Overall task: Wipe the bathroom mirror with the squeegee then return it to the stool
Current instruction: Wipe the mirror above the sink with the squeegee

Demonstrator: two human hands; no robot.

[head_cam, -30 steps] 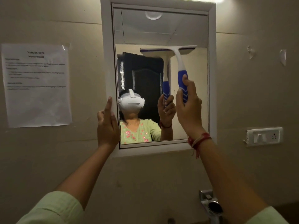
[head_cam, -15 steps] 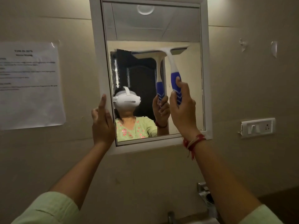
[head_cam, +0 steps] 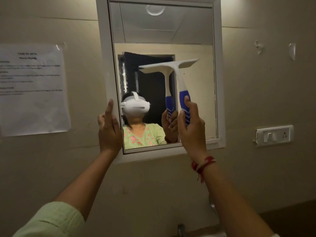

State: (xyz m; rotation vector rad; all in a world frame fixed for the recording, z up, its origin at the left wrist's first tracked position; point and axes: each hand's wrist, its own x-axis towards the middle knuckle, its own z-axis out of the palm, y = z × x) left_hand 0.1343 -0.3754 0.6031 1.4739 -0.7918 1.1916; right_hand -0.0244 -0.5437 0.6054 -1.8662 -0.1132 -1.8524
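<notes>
A white-framed mirror (head_cam: 218, 82) hangs on the beige wall. My right hand (head_cam: 191, 132) grips the blue handle of a white squeegee (head_cam: 177, 69), whose blade lies across the glass at mid-height, right of centre. My left hand (head_cam: 109, 130) rests against the mirror's left frame near its lower corner, fingers extended upward, holding nothing. The glass reflects a person wearing a headset, the hand and the squeegee. The stool is out of view.
A printed paper sheet (head_cam: 32, 89) is taped to the wall at left. A switch and socket plate (head_cam: 273, 135) sits at right. A tap (head_cam: 181, 230) shows at the bottom edge below the mirror.
My right hand has drawn the squeegee down the glass from just under the reflected ceiling line to mid-height. My left hand stays on the frame.
</notes>
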